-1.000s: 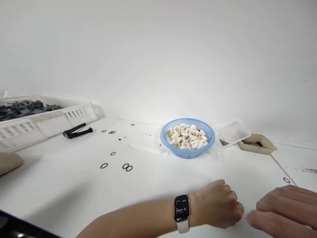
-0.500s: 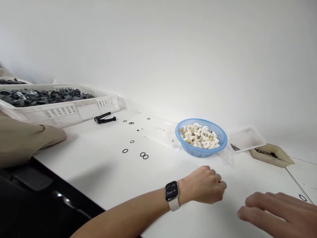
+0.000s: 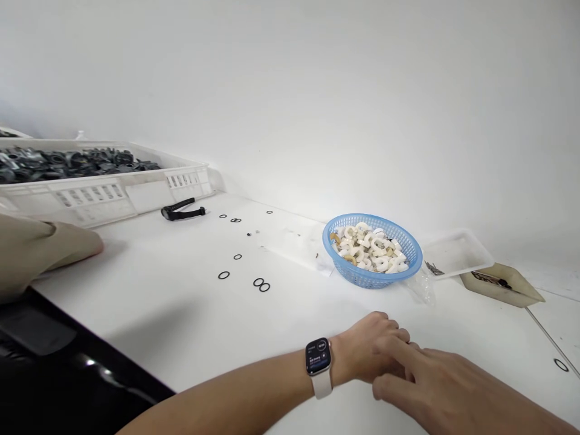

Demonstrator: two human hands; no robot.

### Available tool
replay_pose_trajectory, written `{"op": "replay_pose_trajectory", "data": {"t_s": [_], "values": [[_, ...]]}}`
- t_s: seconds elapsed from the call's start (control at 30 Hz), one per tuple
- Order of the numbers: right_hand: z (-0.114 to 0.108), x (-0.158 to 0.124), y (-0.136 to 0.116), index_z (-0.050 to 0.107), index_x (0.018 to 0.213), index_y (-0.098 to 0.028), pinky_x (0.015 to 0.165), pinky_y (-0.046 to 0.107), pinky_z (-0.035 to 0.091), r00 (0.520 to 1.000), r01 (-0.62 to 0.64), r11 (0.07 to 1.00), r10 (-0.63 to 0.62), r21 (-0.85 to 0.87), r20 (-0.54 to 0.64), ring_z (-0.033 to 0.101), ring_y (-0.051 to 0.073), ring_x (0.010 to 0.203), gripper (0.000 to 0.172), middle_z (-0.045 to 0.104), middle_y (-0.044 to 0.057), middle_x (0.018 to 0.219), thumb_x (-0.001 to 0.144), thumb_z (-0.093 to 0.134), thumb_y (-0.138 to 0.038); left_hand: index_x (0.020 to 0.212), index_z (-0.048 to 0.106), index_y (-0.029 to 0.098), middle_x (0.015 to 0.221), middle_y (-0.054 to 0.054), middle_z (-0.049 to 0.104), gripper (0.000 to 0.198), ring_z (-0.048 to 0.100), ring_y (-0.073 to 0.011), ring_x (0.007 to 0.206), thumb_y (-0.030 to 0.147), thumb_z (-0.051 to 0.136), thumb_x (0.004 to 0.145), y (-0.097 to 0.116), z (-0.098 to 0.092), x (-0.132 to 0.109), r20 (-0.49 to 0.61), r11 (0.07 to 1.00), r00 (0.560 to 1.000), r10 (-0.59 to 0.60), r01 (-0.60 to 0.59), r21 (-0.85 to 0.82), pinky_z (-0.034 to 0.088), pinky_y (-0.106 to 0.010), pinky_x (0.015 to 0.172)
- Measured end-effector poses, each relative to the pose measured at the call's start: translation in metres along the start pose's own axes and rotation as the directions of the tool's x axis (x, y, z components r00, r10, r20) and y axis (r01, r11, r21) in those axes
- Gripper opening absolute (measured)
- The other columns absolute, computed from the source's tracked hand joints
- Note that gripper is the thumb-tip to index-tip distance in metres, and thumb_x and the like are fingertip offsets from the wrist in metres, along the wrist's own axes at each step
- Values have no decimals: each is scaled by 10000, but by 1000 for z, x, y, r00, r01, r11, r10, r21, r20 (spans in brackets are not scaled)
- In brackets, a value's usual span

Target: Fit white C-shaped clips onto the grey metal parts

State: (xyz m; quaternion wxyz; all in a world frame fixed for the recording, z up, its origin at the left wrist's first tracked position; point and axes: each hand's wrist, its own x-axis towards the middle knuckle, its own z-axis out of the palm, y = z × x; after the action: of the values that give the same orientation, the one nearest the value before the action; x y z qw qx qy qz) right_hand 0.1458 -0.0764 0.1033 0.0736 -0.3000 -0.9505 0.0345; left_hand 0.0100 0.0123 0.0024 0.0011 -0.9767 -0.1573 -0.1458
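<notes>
My left hand (image 3: 369, 345) hovers over the white table, back up, its fingers curled in. What it holds, if anything, is hidden. A smartwatch (image 3: 318, 356) with a pale band sits on that wrist. My right hand (image 3: 435, 386) comes in from the right and overlaps the left hand's fingers. Its thumb and index finger show apart; the other fingers are mostly hidden. Behind the hands stands a blue plastic basket (image 3: 357, 279) of white, C-shaped pieces (image 3: 378, 243). Several black O-rings (image 3: 264, 287) lie on the table to the left, and one O-ring (image 3: 560, 365) at the far right.
A white crate (image 3: 151, 196) full of dark fittings stands at the back left, with a black wristwatch (image 3: 183, 213) before it. Another person's sleeve (image 3: 49, 248) reaches in at left. Right of the basket are a white tray (image 3: 480, 257) and a beige bin (image 3: 502, 296).
My right hand has moved left from the lower right and now meets my left hand, which stays curled. The view has shifted slightly.
</notes>
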Motion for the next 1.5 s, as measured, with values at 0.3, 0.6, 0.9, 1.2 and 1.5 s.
{"op": "replay_pose_trajectory", "data": {"t_s": [0.3, 0.6, 0.9, 1.2, 1.5], "values": [[-20, -19, 12, 644, 1326, -345, 732, 285, 667, 991, -131, 991, 131, -32, 15, 770, 261, 980, 539, 731, -7, 1272, 814, 803, -303, 838, 653, 243, 796, 41, 702, 100, 633, -164, 613, 304, 672, 915, 3, 10, 1, -113, 999, 994, -11, 15, 36, 432, -308, 502], [-50, -63, 48, 690, 1259, -360, 785, 311, 645, 932, -356, 934, 357, -23, 63, 759, 270, 1024, 328, 759, -6, 1207, 947, 637, -449, 869, 615, 204, 722, 24, 599, 78, 489, -116, 471, 196, 539, 880, 12, 7, 3, -525, 982, 843, 115, -18, 186, 372, -271, 440], [-55, -48, 40, 724, 1131, -338, 715, 288, 568, 895, -433, 896, 414, 101, 163, 729, 221, 897, 220, 760, -17, 1078, 928, 641, -351, 996, 561, 183, 870, -15, 624, 83, 501, -121, 545, 194, 524, 923, 17, -2, 2, -566, 977, 803, 187, -94, 190, 378, -278, 459], [-54, -45, 37, 728, 1032, -293, 678, 283, 521, 892, -442, 888, 420, 131, 166, 703, 221, 840, 156, 747, 5, 993, 922, 636, -356, 981, 543, 188, 798, 3, 566, 77, 503, -125, 536, 227, 547, 915, 19, 1, 3, -556, 978, 810, 185, -95, 186, 379, -281, 448], [-52, -42, 34, 719, 947, -287, 652, 279, 506, 893, -443, 884, 421, 150, 158, 696, 214, 785, 100, 746, -7, 923, 891, 642, -318, 960, 547, 187, 763, 17, 570, 78, 508, -125, 531, 178, 559, 884, 17, -2, 5, -586, 981, 791, 177, -94, 170, 376, -281, 455]]}}
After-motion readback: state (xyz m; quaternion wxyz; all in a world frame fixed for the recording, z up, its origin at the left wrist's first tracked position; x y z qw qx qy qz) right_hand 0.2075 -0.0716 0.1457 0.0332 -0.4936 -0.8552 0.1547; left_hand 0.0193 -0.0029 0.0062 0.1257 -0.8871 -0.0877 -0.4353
